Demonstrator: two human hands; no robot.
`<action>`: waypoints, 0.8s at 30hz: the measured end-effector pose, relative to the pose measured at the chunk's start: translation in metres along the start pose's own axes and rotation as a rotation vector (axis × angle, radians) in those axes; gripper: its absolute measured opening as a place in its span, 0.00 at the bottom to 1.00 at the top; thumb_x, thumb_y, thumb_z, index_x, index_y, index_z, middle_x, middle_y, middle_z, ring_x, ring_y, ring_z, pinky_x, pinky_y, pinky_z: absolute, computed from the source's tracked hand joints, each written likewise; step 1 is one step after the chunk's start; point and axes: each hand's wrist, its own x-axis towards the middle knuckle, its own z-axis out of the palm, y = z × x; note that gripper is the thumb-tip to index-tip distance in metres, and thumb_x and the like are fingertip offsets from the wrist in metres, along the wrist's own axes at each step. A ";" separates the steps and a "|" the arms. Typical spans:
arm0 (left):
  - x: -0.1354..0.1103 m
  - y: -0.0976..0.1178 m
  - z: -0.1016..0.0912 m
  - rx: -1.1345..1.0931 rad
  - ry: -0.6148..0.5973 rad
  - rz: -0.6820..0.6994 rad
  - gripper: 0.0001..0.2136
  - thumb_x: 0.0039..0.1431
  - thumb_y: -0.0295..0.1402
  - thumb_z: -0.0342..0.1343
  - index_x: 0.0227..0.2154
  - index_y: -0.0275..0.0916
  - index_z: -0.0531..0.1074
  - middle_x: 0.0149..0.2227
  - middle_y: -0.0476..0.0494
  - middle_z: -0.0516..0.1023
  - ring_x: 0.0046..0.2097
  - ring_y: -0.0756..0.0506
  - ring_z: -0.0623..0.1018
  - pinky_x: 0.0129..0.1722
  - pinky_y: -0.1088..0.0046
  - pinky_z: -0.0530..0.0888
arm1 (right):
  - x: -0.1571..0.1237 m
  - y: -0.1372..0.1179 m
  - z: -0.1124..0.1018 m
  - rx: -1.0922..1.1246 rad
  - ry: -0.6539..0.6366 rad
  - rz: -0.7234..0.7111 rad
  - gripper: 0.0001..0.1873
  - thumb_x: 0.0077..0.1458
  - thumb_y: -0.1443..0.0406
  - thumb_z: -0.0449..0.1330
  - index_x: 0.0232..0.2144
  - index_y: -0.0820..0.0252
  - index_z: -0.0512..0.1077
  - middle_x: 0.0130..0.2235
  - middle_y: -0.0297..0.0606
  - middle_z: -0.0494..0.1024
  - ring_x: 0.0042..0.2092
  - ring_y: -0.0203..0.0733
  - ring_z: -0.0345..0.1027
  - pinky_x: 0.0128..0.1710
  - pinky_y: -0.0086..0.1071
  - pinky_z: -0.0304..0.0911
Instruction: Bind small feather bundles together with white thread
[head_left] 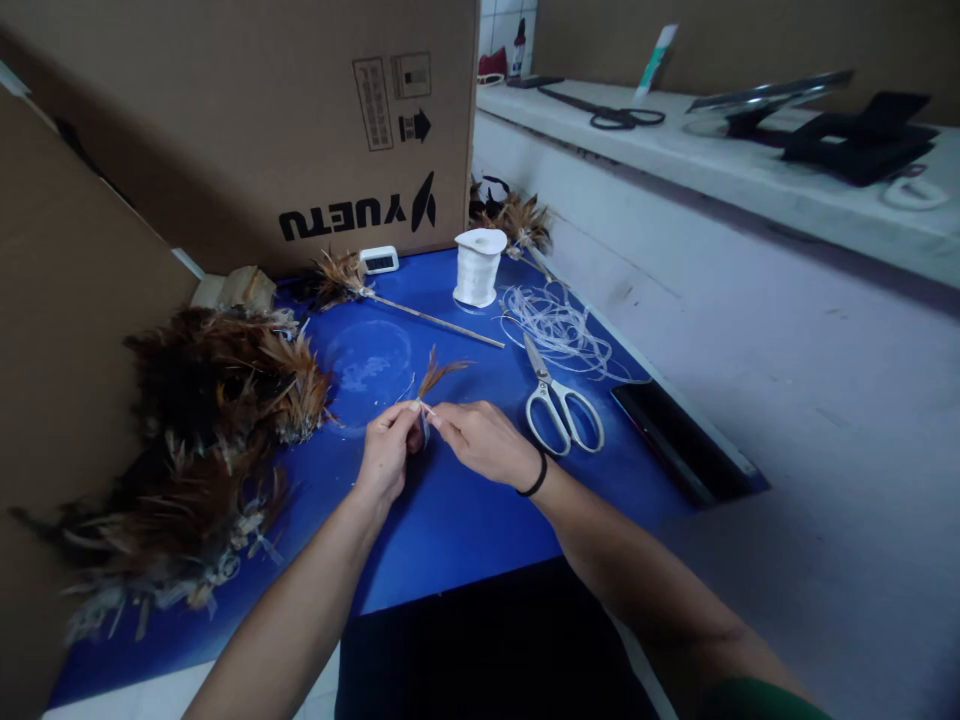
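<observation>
My left hand (pixel 388 452) and my right hand (pixel 486 440) meet over the blue mat (pixel 450 520), fingertips pinched together on the base of a small brown feather bundle (pixel 437 375) that fans up and to the right. A black band circles my right wrist. White-handled scissors (pixel 559 400) lie just right of my right hand. A thin stick with feathers tied at its far end (pixel 390 300) lies beyond my hands.
A big heap of brown and black feathers (pixel 202 430) covers the mat's left side. A white spool of cord (pixel 478 266) with loose cord (pixel 559 328), a small white timer (pixel 379 260), a black phone (pixel 679 440) and cardboard boxes (pixel 247 120) surround the mat. A ledge at right holds black scissors (pixel 619 117).
</observation>
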 end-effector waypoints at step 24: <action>-0.002 0.011 -0.011 0.554 -0.403 0.285 0.11 0.53 0.42 0.56 0.25 0.39 0.76 0.20 0.50 0.67 0.25 0.50 0.64 0.28 0.75 0.60 | 0.045 0.021 -0.040 0.192 -0.183 -0.244 0.07 0.54 0.67 0.57 0.27 0.60 0.76 0.31 0.34 0.75 0.32 0.33 0.66 0.32 0.28 0.56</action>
